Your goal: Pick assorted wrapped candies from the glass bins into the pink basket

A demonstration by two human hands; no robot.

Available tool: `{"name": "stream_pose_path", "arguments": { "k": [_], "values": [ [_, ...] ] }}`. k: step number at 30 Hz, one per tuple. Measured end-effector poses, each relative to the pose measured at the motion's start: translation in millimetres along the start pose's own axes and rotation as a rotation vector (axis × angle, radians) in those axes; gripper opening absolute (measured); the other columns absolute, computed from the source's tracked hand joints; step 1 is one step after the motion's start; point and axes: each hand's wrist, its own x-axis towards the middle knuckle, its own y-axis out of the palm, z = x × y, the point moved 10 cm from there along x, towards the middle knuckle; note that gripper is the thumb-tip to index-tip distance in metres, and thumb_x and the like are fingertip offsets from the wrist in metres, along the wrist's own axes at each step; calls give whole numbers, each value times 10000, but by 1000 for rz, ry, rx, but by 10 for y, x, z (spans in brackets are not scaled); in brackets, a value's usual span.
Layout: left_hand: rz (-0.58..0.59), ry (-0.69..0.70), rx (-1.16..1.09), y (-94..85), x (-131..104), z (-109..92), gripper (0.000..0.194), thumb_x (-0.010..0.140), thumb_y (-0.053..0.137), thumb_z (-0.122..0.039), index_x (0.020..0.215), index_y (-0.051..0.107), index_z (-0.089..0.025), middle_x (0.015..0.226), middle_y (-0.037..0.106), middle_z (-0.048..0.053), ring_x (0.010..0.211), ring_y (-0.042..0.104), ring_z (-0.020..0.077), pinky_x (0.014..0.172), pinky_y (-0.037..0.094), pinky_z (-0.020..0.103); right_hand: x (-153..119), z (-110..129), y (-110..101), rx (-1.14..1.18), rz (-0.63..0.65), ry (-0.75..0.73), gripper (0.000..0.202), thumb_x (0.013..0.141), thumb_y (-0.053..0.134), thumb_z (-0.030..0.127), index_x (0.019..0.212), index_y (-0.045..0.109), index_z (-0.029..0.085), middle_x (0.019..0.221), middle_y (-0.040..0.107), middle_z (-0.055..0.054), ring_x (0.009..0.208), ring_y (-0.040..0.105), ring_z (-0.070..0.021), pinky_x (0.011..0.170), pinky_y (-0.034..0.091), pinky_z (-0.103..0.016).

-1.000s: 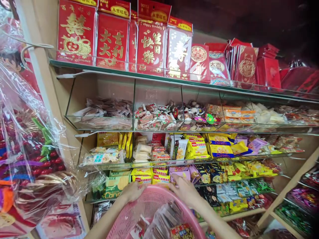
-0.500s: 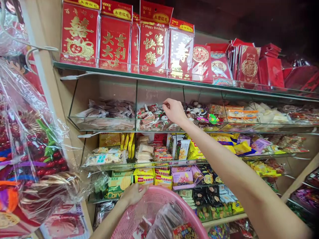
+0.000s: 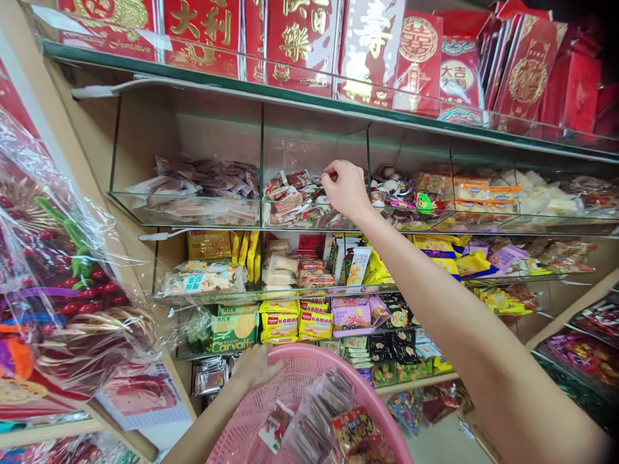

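Note:
My left hand point(image 3: 258, 366) grips the rim of a pink plastic basket point(image 3: 360, 380) at the bottom centre. Inside the basket lie clear packets of brown bars point(image 3: 322, 412), a red-wrapped nut snack point(image 3: 358, 430) and a small red, white and green packet point(image 3: 276, 426). My right hand point(image 3: 345, 190) reaches over the front of a glass compartment on the second shelf. Its fingers are curled together; whatever they pinch is hidden. Small wrapped sweets point(image 3: 293, 196) lie just left of those fingers, and round dark-and-white sweets point(image 3: 391, 183) are to the right.
Red envelopes point(image 3: 290, 45) stand on the glass shelf above. Glass dividers point(image 3: 262, 161) separate the compartments, with brown packets point(image 3: 207, 183) at the left. Yellow snack packs point(image 3: 297, 320) fill lower shelves. Plastic-wrapped decorations point(image 3: 82, 277) crowd the left side.
The view has tilted down and come closer, so more of the basket's contents shows. My right hand has shifted slightly right along the compartment, fingers still curled. My left hand keeps hold of the rim.

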Motion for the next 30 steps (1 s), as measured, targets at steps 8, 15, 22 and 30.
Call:
{"name": "stream_pose_path", "arguments": {
  "k": [8, 15, 22, 30],
  "values": [
    [-64, 26, 144, -143, -136, 42, 634, 771, 292, -652, 1031, 559, -140, 977, 662, 157, 936, 607, 313, 778, 444, 392, -17, -4, -16, -17, 12, 38, 169, 771, 416, 150, 712, 573, 163, 820, 576, -93, 752, 513, -213, 756, 404, -375],
    [-113, -21, 178, -236, -178, 208, 507, 797, 355, -526, 1056, 536, -129, 997, 655, 155, 981, 593, 297, 808, 427, 372, -7, -14, 1, -11, 10, 49, 167, 761, 418, 151, 698, 572, 168, 806, 585, -93, 730, 522, -211, 754, 409, -368],
    [-113, -40, 120, -384, -230, 283, 487, 795, 344, -514, 1008, 567, -137, 1017, 649, 154, 987, 586, 292, 805, 425, 374, -6, -4, 17, -14, 22, 44, 180, 757, 424, 173, 688, 590, 166, 787, 611, -99, 742, 545, -219, 745, 409, -348],
    [-91, -39, 117, -403, -163, 279, 505, 782, 328, -548, 941, 595, -151, 982, 656, 172, 959, 594, 316, 777, 431, 383, 27, -106, 129, -15, 124, 92, 192, 749, 418, 223, 657, 583, 193, 706, 629, -75, 705, 558, -209, 709, 397, -314]
  ]
}}
